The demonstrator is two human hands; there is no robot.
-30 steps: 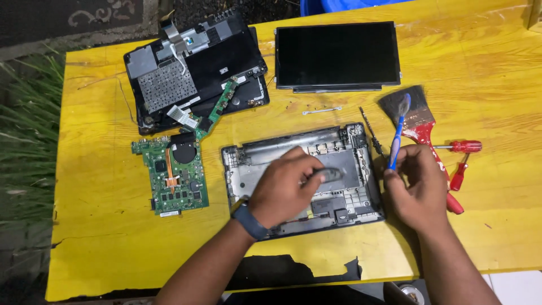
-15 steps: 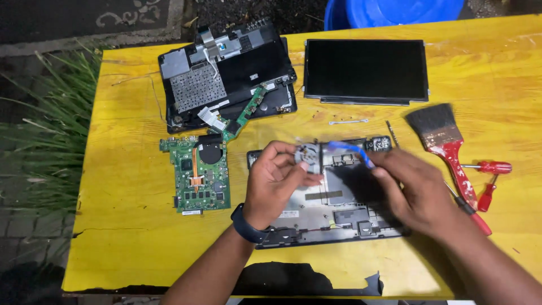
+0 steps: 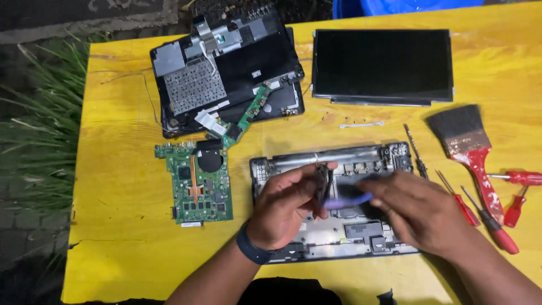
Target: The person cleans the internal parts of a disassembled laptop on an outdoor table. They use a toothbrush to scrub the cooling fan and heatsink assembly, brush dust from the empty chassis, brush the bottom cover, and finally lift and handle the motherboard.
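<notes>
An opened grey laptop base [image 3: 361, 158] lies on the yellow table [image 3: 121, 186] in front of me. Over it, my left hand [image 3: 285, 206] pinches a small dark part [image 3: 322, 182] and holds it on edge. My right hand [image 3: 420, 212] holds a blue toothbrush [image 3: 347, 200], blurred with motion, with its tip against that part. A dark band circles my left wrist.
A green circuit board [image 3: 197, 181] lies left of the base. Behind it sits a black laptop cover [image 3: 226, 70] with loose boards, and a dark screen panel [image 3: 381, 65]. A red-handled paintbrush [image 3: 471, 152] and red screwdrivers [image 3: 511, 203] lie at the right. Grass borders the table's left edge.
My right hand brought the blue toothbrush from the right of the base to its middle. My left hand lifted the small dark part off the base.
</notes>
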